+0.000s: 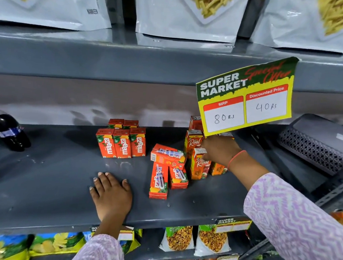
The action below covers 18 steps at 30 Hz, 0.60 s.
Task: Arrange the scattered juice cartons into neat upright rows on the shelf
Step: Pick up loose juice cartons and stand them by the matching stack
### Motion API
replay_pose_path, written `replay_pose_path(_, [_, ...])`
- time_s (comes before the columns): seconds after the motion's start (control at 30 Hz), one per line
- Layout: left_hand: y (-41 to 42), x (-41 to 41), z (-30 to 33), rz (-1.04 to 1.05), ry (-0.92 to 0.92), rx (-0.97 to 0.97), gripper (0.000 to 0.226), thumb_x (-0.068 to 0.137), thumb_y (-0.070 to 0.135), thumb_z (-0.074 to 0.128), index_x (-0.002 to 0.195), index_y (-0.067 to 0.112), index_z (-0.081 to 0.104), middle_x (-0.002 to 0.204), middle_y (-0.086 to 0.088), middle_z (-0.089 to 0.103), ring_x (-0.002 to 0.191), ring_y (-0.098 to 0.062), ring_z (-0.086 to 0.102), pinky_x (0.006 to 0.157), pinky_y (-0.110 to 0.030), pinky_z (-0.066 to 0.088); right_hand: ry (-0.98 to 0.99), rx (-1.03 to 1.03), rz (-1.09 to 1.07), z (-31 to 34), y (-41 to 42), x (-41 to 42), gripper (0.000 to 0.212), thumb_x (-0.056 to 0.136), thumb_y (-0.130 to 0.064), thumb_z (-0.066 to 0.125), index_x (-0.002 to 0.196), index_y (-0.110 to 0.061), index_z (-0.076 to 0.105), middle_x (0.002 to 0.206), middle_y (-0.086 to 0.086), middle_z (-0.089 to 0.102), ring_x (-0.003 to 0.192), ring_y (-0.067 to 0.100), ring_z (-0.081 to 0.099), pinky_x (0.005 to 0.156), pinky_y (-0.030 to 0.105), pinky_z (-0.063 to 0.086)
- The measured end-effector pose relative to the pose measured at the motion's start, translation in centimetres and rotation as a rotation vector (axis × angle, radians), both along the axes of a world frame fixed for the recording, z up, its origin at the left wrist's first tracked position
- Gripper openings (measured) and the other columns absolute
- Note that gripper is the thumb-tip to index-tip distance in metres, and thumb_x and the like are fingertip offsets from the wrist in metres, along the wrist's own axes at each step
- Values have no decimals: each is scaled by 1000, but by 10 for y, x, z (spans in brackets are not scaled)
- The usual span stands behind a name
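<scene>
On the grey shelf (51,182) three orange Maaza cartons (121,143) stand upright in a row, with two more behind them (123,124). To their right three Maaza cartons (167,166) lie flat in a loose heap. Right of the heap stand several Real juice cartons (193,143). My right hand (220,150) grips the top of the front Real carton (199,166), which stands upright. My left hand (111,194) rests flat on the shelf in front of the Maaza row, fingers spread, holding nothing.
A yellow and green price sign (246,94) hangs over the Real cartons. Dark soda bottles (8,128) lie at the shelf's left end. A grey perforated box (317,144) sits at the right. Snack bags (193,13) fill the shelf above, and more snack bags (211,240) fill the one below.
</scene>
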<state>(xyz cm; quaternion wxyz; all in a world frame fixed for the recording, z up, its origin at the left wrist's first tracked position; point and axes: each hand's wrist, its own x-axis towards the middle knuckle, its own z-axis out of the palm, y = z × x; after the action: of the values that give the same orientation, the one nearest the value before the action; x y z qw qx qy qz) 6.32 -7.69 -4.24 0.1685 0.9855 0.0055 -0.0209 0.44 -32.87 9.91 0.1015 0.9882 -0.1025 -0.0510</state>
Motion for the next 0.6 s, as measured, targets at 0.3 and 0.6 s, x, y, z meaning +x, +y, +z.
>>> replay_pose_path(0.3, [1, 0, 0, -4, -2, -3, 65, 98, 39, 22, 149, 1, 7, 159, -17, 6, 147, -31, 4, 120, -45, 4, -182, -49, -39, -2, 16, -11, 42, 84, -41, 59, 115, -11, 58, 118, 12, 61, 106, 32, 60, 76, 38, 53])
replay_pose_path(0.6, [52, 22, -1, -31, -23, 17, 69, 96, 46, 28, 149, 5, 13, 159, -11, 10, 148, -25, 7, 121, -40, 7, -2, -161, 50, -23, 64, 28, 45, 84, -40, 55, 119, -11, 58, 131, 9, 50, 126, 28, 39, 99, 41, 36])
